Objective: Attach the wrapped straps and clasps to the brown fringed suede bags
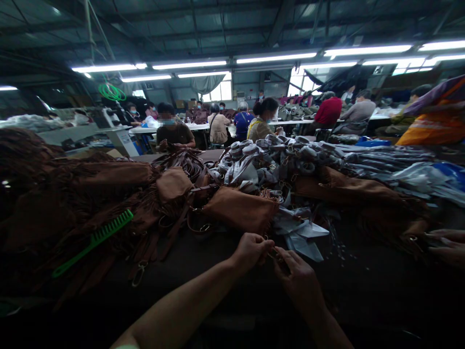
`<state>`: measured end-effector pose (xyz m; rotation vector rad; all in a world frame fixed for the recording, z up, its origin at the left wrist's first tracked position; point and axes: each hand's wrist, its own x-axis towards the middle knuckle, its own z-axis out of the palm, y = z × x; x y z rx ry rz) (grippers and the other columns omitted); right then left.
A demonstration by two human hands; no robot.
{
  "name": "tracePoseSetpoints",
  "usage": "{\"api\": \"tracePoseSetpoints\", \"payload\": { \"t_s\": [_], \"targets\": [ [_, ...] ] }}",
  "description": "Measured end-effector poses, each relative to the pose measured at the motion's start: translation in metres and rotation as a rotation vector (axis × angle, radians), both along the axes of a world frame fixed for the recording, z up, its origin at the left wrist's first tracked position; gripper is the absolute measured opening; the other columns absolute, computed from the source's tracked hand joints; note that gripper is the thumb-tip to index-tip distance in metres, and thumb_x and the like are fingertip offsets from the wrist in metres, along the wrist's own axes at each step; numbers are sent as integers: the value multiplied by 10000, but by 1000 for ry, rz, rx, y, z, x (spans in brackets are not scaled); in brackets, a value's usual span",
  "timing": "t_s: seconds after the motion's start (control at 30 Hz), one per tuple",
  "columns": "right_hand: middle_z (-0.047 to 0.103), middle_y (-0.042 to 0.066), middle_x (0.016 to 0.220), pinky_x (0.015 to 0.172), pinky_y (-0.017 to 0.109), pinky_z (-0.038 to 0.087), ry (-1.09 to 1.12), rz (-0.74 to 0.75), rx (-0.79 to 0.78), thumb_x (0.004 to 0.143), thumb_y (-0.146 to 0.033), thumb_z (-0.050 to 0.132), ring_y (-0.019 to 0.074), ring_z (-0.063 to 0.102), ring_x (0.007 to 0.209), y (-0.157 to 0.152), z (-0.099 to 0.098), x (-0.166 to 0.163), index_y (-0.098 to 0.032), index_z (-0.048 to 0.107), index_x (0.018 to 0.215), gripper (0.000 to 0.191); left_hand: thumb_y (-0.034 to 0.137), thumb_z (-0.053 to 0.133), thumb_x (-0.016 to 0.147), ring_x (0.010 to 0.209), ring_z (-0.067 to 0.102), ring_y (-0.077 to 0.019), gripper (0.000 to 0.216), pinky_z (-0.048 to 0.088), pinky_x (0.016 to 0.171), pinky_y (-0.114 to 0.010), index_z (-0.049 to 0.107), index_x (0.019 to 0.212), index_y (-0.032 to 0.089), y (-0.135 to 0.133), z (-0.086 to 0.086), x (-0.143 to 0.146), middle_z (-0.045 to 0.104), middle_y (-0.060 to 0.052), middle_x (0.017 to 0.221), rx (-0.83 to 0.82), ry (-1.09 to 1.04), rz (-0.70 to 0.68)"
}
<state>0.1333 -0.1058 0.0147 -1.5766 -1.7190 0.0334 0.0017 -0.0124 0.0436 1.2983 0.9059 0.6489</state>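
Observation:
A brown fringed bag [241,211] lies on the dark table just ahead of my hands. Closed in a pinch at its near right corner, my left hand [250,249] grips a small metal ring. My right hand [300,278] is close beside it, fingertips and thumb pinching a small metal clasp [278,257]. Fingers cover most of both metal pieces, so whether they are joined cannot be told. Clear plastic wrapping [305,237] lies just beyond the right hand.
Brown fringed bags [109,174] pile up at left, with a green comb [96,242] on them. A loose gold clasp [138,274] lies nearer. Wrapped straps [269,155] are heaped behind. At right, a co-worker's hand [450,245] is at another bag. People sit at tables beyond.

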Motion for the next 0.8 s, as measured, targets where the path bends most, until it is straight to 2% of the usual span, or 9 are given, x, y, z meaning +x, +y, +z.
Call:
{"api": "tracePoseSetpoints", "payload": {
  "t_s": [0.17,0.3,0.37,0.47,0.57,0.6,0.67,0.73,0.8],
  "targets": [
    [670,89,970,786,325,520,-30,-12,64,874,-273,493,199,645,866,3,-2,0,-187,608,1131,295,633,686,578,343,391,-59,526,275,359,-201,557,590,123,-1,-1,4,465,47,466,-48,-22,-36],
    [673,67,922,724,296,514,26,-84,36,861,-295,502,188,647,805,6,4,6,-201,631,1064,258,655,545,715,395,453,-82,539,330,408,-207,586,688,118,18,9,-1,524,16,526,54,88,-125],
    [671,52,891,693,286,509,62,-141,26,846,-305,515,179,643,762,6,5,15,-206,641,1024,239,602,485,796,471,505,-107,496,372,466,-221,614,750,125,33,18,-13,565,-6,582,277,207,-112],
    [669,37,893,683,283,507,97,-207,8,824,-325,535,173,638,744,4,1,27,-218,644,1013,243,469,604,786,717,578,-164,326,448,671,-273,644,874,158,54,30,-40,630,-33,774,802,440,-67],
    [671,35,884,668,280,504,107,-218,-15,813,-333,541,171,636,725,3,-6,32,-221,651,1000,244,341,754,676,1028,524,-229,469,417,916,-353,591,1090,196,69,25,-66,597,-64,1064,1209,617,-180],
    [671,35,872,665,279,502,105,-212,-17,811,-329,539,169,634,716,3,-7,32,-220,654,993,241,309,756,679,1090,490,-236,522,397,962,-370,559,1150,203,74,20,-71,567,-73,1131,1292,659,-227],
    [671,35,848,664,279,496,101,-209,-9,807,-316,537,167,632,703,7,-7,28,-215,659,982,236,257,671,772,1115,472,-222,451,385,994,-379,531,1198,211,82,9,-77,539,-80,1168,1402,736,-283],
    [670,40,837,658,280,490,103,-217,0,803,-308,537,169,631,699,12,-4,25,-208,663,972,233,215,527,875,1048,507,-193,291,416,961,-357,560,1164,206,89,2,-78,559,-78,1107,1471,785,-329],
    [671,45,838,646,279,485,121,-237,3,797,-305,543,173,630,698,16,-1,22,-203,668,952,223,201,425,922,973,533,-174,261,450,902,-328,591,1123,196,89,3,-76,580,-76,1034,1514,791,-374]
  ]
}}
